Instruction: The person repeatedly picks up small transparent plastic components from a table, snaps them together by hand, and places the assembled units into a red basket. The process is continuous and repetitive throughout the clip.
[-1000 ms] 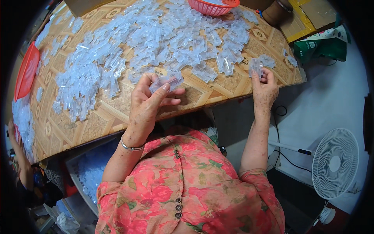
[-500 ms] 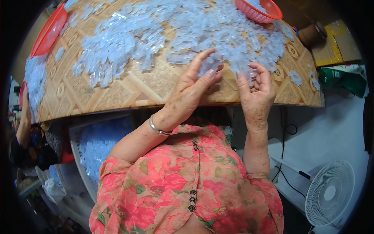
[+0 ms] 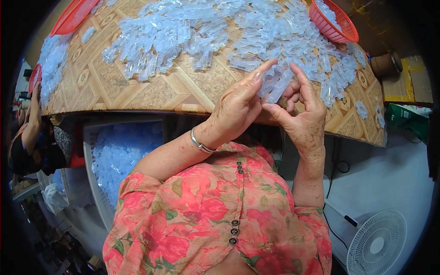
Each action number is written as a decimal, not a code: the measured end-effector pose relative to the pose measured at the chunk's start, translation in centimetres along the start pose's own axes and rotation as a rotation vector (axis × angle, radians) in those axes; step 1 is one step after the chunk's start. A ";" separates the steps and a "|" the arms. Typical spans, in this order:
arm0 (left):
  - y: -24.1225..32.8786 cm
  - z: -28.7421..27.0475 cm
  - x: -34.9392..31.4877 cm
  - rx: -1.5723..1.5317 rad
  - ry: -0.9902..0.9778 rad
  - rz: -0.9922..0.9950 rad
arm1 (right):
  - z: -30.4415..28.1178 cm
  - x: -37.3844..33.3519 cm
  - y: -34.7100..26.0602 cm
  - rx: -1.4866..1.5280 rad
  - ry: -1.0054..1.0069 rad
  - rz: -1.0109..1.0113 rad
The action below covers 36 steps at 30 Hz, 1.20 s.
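Between my two hands is a small bunch of clear plastic pieces (image 3: 276, 83), tubular and bluish, held over the near edge of the table. My left hand (image 3: 240, 101) grips the bunch from its left side, thumb and fingers closed on it. On the other side my right hand (image 3: 302, 103) has its index finger at the top of the bunch and its thumb at the bottom, the other fingers curled. Just beyond the hands, many similar clear pieces (image 3: 169, 41) lie spread over the patterned tabletop (image 3: 133, 98).
A red basket (image 3: 333, 23) of pieces stands at the far right, another red basket (image 3: 73, 16) at the far left. Below the table is a crate (image 3: 91, 178) full of pieces. A white fan (image 3: 376, 245) stands lower right. Another person's arm (image 3: 33, 119) shows at left.
My hands have come together; the pieces each held apart are now one bunch between them. The view has shifted, so the table and baskets sit differently in the picture.
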<state>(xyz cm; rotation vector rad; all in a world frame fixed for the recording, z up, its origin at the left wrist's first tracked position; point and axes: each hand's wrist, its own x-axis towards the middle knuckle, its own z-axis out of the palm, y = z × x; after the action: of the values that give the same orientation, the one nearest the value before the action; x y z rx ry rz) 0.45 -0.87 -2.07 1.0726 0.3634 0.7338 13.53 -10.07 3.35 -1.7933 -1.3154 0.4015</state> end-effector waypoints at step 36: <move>1.7 0.1 -0.3 -0.212 -0.192 -0.067 | 1.6 -0.7 1.8 -0.066 0.166 -0.199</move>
<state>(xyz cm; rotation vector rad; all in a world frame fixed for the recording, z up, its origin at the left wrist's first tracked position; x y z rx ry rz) -0.35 -0.72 -0.49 0.9165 0.1524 0.5900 13.28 -10.10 0.84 -1.6906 -1.3855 0.0990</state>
